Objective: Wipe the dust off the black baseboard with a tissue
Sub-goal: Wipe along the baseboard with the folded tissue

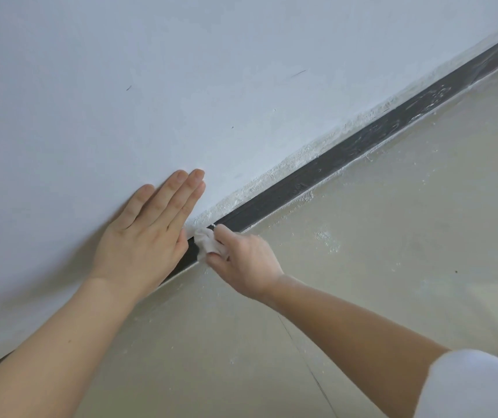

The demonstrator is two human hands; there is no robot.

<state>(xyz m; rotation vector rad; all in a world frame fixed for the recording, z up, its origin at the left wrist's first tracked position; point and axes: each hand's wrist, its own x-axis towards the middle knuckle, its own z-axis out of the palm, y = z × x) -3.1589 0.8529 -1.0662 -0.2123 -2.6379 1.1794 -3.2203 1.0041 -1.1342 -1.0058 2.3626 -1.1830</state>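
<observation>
Currently right hand (243,260) pinches a crumpled white tissue (207,241), pressing it on the black baseboard (317,173). Left hand (148,233) lies flat on the white wall (181,70), fingers straight. Dust streaks the baseboard's far stretch.

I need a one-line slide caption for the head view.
Right hand holds a crumpled white tissue on the dusty black baseboard; left hand rests flat on the white wall.

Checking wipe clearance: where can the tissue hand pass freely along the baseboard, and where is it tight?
Free: the baseboard up and right of the tissue, bordered by wall and dusty floor. Tight: at the tissue, where the left hand, flat on the wall, sits close beside the right hand gripping it.
</observation>
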